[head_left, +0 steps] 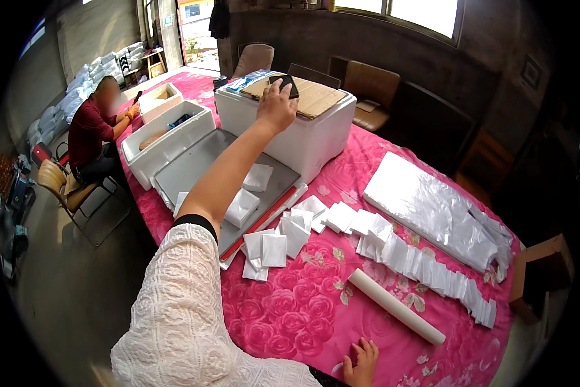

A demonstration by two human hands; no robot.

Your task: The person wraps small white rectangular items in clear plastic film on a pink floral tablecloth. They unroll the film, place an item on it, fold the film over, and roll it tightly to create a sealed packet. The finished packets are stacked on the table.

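Note:
My left hand reaches across the table to the top of a large white foam box. Its fingers close on a small flat black object, perhaps a phone, above a sheet of brown cardboard. My right hand rests on the pink floral tablecloth at the near edge, fingers apart and holding nothing. A white roll lies just beyond it. Folded white packets lie by a grey tray with a red-edged strip, and more packets trail rightward in an overlapping row.
A stack of clear plastic bags lies at the right. Two smaller foam boxes stand at the left, where a seated person holds a phone. Chairs line the far side; an open carton is beyond the right edge.

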